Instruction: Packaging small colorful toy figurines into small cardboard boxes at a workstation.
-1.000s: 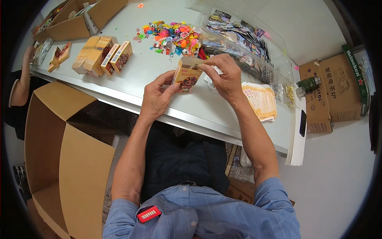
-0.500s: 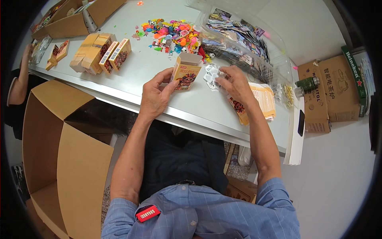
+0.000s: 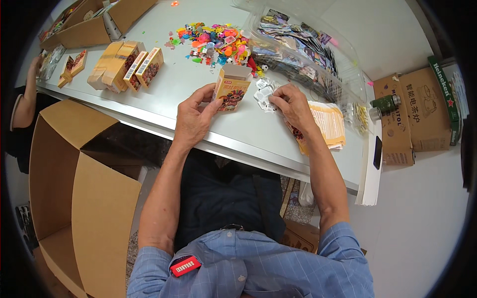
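I see my left hand [image 3: 193,120] holding a small orange carton [image 3: 231,89] upright on the grey table [image 3: 164,99], thumb and fingers clasped on its left side, its top flap standing open. The carton's front carries a colourful cartoon picture under a pale band. My right hand [image 3: 294,105] rests just to the right, fingertips pinched on a little cluster of clear sachets [image 3: 264,92] lying on the table beside the carton; I cannot tell whether 1 is lifted. Under the right wrist lies a stack of yellow printed leaflets [image 3: 328,124], fanned slightly at the table's front edge. Behind the carton spreads a heap of small bright toys [image 3: 213,42] in pink, orange, green and blue. To its right stands a clear plastic bin [image 3: 303,54] packed with printed picture cards. On the left, a row of closed orange cartons [image 3: 126,62] lies tipped together, 2 showing patterned faces. Farther left, another person's hand [image 3: 35,64] reaches to more small packs [image 3: 72,67]. A brown cardboard tray [image 3: 94,25] sits at the far corner. A large open cardboard box [image 3: 74,188] stands on the floor at my left, and 2 brown boxes [image 3: 412,114] with a green can [image 3: 385,104] sit at the right.
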The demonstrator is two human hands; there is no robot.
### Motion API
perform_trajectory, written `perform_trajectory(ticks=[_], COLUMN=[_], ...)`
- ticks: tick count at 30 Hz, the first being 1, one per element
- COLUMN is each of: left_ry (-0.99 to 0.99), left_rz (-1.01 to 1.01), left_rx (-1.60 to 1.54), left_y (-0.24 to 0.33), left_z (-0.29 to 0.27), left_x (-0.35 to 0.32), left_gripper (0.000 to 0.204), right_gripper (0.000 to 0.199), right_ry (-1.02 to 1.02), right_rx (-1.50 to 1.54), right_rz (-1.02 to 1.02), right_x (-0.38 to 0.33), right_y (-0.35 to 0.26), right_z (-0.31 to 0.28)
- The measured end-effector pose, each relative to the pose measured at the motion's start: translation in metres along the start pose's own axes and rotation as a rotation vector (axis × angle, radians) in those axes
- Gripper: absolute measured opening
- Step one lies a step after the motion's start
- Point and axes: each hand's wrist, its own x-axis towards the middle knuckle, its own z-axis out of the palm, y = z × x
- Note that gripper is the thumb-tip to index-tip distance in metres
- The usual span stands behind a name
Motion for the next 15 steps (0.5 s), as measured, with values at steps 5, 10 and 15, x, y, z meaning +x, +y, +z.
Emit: perform_trajectory(ticks=[5,10,15], left_ry=[-0.005,-0.002,0.000], left_rz=[0.006,0.011,0.005], left_rx=[0.011,0.021,0.026], left_y=[-0.003,-0.001,0.000], left_z=[-0.001,-0.001,0.000], left_x=[0.000,-0.001,0.000], left_gripper=[0.039,0.039,0.040], right_gripper=[0.021,0.021,0.022], right_ry=[0.065,0.124,0.234], right_rx=[0.244,0.475,0.566], right_rz=[0.192,0.251,0.173], right_x=[-0.005,0.000,0.011], right_y=[-0.004,-0.022,-0.036], right_z=[-0.004,-0.012,-0.002])
